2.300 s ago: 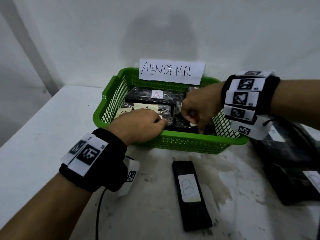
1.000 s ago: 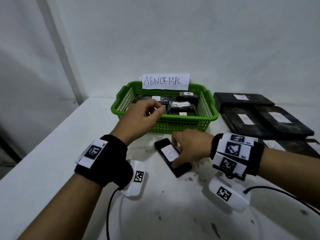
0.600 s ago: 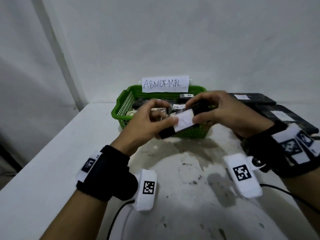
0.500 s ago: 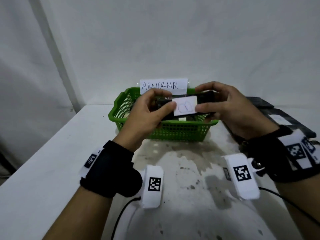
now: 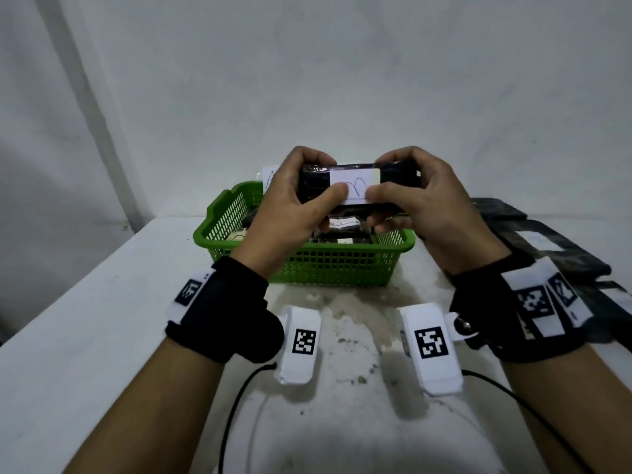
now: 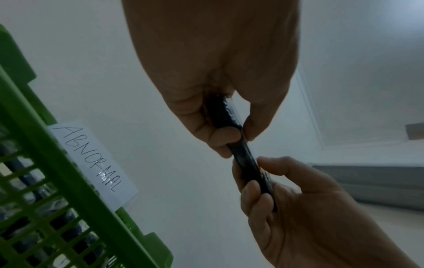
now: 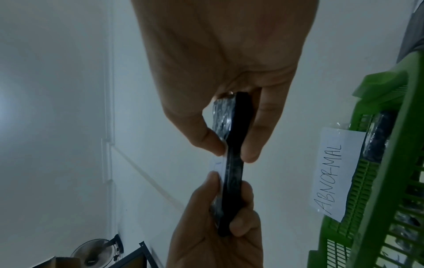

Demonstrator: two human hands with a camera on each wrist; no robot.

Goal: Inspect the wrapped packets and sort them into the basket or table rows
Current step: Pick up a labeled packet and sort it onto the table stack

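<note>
A black wrapped packet (image 5: 355, 181) with a white handwritten label is held level in the air, above the green basket (image 5: 318, 265). My left hand (image 5: 301, 193) grips its left end, thumb on the label. My right hand (image 5: 410, 193) grips the right end the same way. In the left wrist view the packet (image 6: 243, 156) shows edge-on, pinched between the left hand (image 6: 224, 127) and the right hand (image 6: 286, 199). The right wrist view shows the packet (image 7: 236, 163) the same way, between the right hand (image 7: 234, 137) and the left hand (image 7: 229, 208).
The basket holds several wrapped packets (image 5: 342, 224) and carries an "ABNORMAL" sign (image 6: 91, 163) on its far rim. More black packets (image 5: 547, 244) lie in rows on the right of the white table (image 5: 102, 319). A wall stands close behind.
My right hand took the labelled packet off the table in front of the basket. Both hands then raised it and turned it level, label facing me.
</note>
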